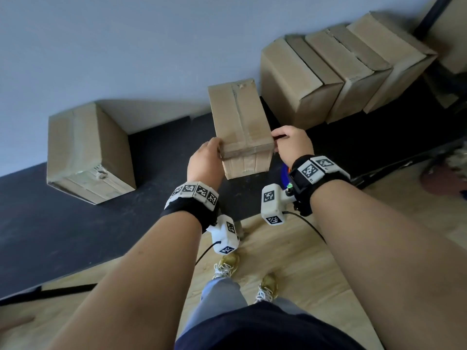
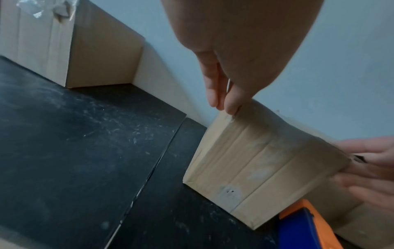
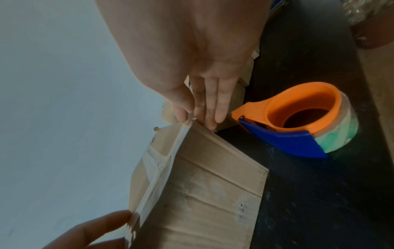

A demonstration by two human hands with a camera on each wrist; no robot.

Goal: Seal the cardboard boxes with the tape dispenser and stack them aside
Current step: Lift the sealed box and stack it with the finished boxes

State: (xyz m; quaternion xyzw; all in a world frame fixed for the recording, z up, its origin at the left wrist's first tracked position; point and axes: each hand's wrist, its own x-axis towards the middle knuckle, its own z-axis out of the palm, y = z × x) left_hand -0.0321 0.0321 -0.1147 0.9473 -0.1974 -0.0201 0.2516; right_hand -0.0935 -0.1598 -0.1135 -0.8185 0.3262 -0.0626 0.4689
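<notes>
Left hand lies against the near left corner of the box, fingers straight and close together, fingertips touching the taped top edge. Right hand is at the near right corner, fingers extended down the side of the box, thumb on the top edge where the tape strip ends; whether it pinches the tape cannot be told. The box stands on the black table, a tape strip across its near top edge and tape along its centre seam. The dispenser, orange and blue with a roll fitted, sits on the table just right of the box, under the right wrist, untouched. Further left, a second box stands against the wall. Far right, a row of boxes leans together against the wall.
</notes>
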